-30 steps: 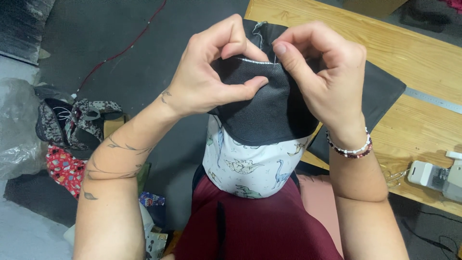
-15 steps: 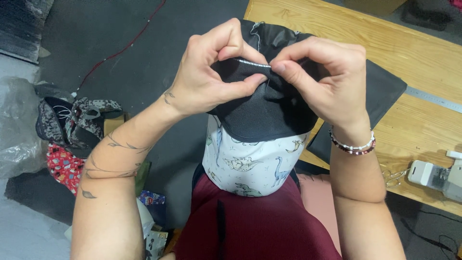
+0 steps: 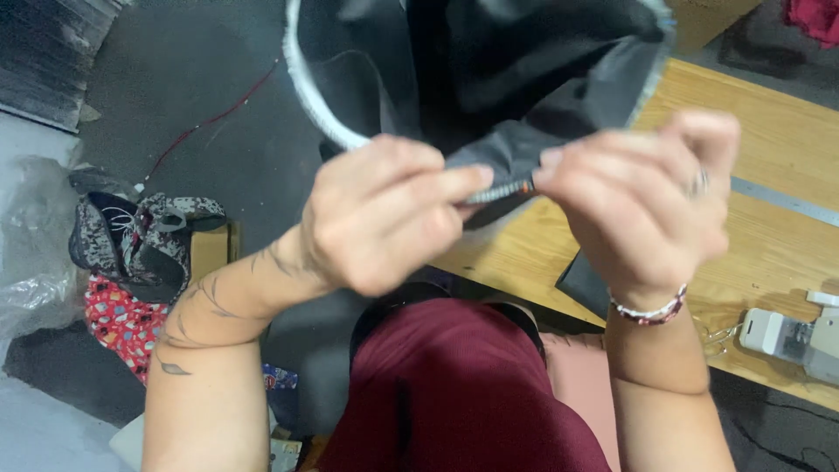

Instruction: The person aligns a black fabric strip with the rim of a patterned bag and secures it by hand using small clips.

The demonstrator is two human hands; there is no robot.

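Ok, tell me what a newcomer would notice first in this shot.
Both hands, raised in the middle of the view: the left hand and right hand pinch a pale stitched edge of black fabric that billows up toward the camera. Next comes the light wooden table at right. A pile of patterned cloth lies on the dark floor at left.

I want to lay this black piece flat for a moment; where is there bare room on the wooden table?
The wooden table shows bare boards right of the right hand, between the grey metal strip above and the white sewing machine below. It is crowded at the near edge, where a dark cloth corner lies, and at the middle, where both hands, the left hand included, pinch the black fabric piece.
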